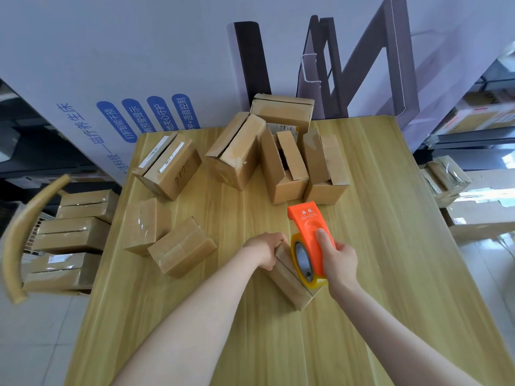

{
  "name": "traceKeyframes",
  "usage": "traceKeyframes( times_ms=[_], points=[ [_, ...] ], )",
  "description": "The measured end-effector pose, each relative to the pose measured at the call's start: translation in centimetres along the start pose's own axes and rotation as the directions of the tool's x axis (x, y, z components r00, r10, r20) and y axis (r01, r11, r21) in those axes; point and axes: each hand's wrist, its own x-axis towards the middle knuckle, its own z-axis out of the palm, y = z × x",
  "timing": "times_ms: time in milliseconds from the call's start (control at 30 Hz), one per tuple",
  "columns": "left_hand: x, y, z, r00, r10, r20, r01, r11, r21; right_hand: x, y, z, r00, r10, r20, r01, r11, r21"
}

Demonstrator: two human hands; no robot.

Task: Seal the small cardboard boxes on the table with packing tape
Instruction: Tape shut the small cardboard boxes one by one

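A small cardboard box (289, 282) lies on the wooden table (250, 330) in front of me. My left hand (264, 247) grips its far end, fingers curled over the edge. My right hand (338, 260) holds an orange tape dispenser (309, 232) with a roll of clear yellowish tape, set on top of the box near its right side. Two taped boxes (167, 240) lie to the left. Several boxes (278, 157) with loose flaps stand at the back of the table.
A labelled box (167, 165) sits at the back left. Off the table's left edge, a wooden chair (25, 232) carries stacked boxes (75, 235). A large white carton (139, 65) stands behind the table. Shelves with packages (473, 135) are on the right.
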Motion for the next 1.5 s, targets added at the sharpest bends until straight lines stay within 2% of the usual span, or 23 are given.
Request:
traceKeyframes(
  times_ms=[100,200,267,333,400,467,567,600,667,800,867,900,933,967,1000,1067,1100,1133,1200,1267,1333,1433,1500],
  points=[
    [-0.9,-0.8,1.6,0.96,-0.258,-0.112,0.196,0.899,-0.391,-0.2,0.0,-0.1,1.0,0.0,0.0,0.0,1.0,0.01],
    [-2.5,-0.3,4.5,0.836,-0.438,-0.331,0.152,0.765,-0.626,-0.3,0.2,-0.2,1.0,0.007,0.001,-0.007,1.0,0.027],
    [-3.5,1.3,6.1,0.724,-0.569,-0.391,0.073,0.626,-0.777,-0.4,0.3,-0.2,1.0,0.005,-0.001,-0.005,1.0,0.025],
    [-4.1,3.2,7.0,0.658,-0.693,-0.294,-0.052,0.348,-0.936,-0.5,0.4,-0.3,1.0,0.0,0.002,0.0,1.0,0.03],
    [-4.5,4.4,7.2,0.598,-0.786,-0.156,-0.157,0.075,-0.985,-0.6,0.5,-0.5,1.0,-0.002,0.004,0.001,0.999,0.039],
    [-4.5,4.6,7.1,0.555,-0.828,-0.075,-0.194,-0.042,-0.98,-0.5,0.6,-0.7,1.0,0.001,-0.002,-0.001,0.999,0.05],
    [-4.5,4.5,7.1,0.536,-0.844,-0.027,-0.203,-0.098,-0.974,-0.4,0.5,-0.7,1.0,0.008,0.011,-0.008,0.998,0.059],
    [-4.6,4.4,7.3,0.543,-0.839,-0.042,-0.216,-0.091,-0.972,-0.5,0.3,-0.7,1.0,0.015,0.023,-0.017,0.998,0.063],
    [-5.0,4.1,7.8,0.552,-0.821,-0.144,-0.203,0.035,-0.979,-0.6,0.0,-0.9,0.998,0.046,0.034,-0.049,0.995,0.087],
    [-5.0,2.5,9.0,0.604,-0.68,-0.416,-0.07,0.474,-0.878,-0.2,-0.7,-3.2,0.996,0.083,-0.034,-0.074,0.971,0.227],
    [-4.9,1.6,8.8,0.587,-0.489,-0.646,-0.043,0.778,-0.627,0.0,-1.2,-4.8,0.995,0.07,-0.064,-0.049,0.956,0.289],
    [-4.6,1.4,8.6,0.572,-0.31,-0.759,-0.091,0.896,-0.435,0.1,-1.5,-5.4,0.996,0.055,-0.071,-0.031,0.953,0.302],
    [-4.1,1.4,8.3,0.582,-0.112,-0.805,-0.144,0.96,-0.238,0.2,-1.6,-5.9,0.996,0.038,-0.074,-0.014,0.953,0.302],
    [-3.7,1.6,7.8,0.638,0.069,-0.767,-0.193,0.979,-0.072,0.2,-1.7,-6.2,0.997,0.027,-0.076,-0.003,0.955,0.295],
    [-3.3,2.0,7.2,0.718,0.21,-0.664,-0.233,0.971,0.054,0.2,-1.8,-6.4,0.997,0.021,-0.075,0.002,0.958,0.287],
    [-2.9,2.9,6.4,0.852,0.319,-0.415,-0.254,0.945,0.205,0.2,-1.8,-6.5,0.998,0.017,-0.063,0.001,0.963,0.269],
    [-2.9,3.1,6.3,0.886,0.29,-0.362,-0.216,0.948,0.232,0.1,-1.7,-6.4,0.998,0.016,-0.06,0.0,0.966,0.26],
    [-3.1,3.1,6.4,0.903,0.213,-0.373,-0.137,0.966,0.219,0.0,-1.6,-6.4,0.998,0.017,-0.058,-0.002,0.968,0.252],
    [-3.7,2.6,6.8,0.883,-0.042,-0.467,0.089,0.993,0.078,-0.1,-1.3,-6.4,0.998,0.019,-0.052,-0.006,0.97,0.243],
    [-4.7,0.9,7.6,0.829,-0.232,-0.509,0.263,0.965,-0.013,-0.1,-1.1,-6.4,0.999,0.02,-0.045,-0.009,0.974,0.227],
    [-6.1,-1.8,8.7,0.77,-0.341,-0.539,0.371,0.927,-0.056,0.1,-1.0,-6.5,0.999,0.015,-0.041,-0.006,0.979,0.204],
    [-8.3,-6.4,9.4,0.609,-0.52,-0.599,0.52,0.832,-0.193,0.1,-1.5,-6.2,1.0,0.008,-0.021,-0.004,0.983,0.182],
    [-9.0,-9.0,9.6,0.51,-0.578,-0.637,0.523,0.797,-0.303,-0.1,-1.8,-5.6,1.0,-0.001,-0.008,0.002,0.985,0.172]
  ],
)
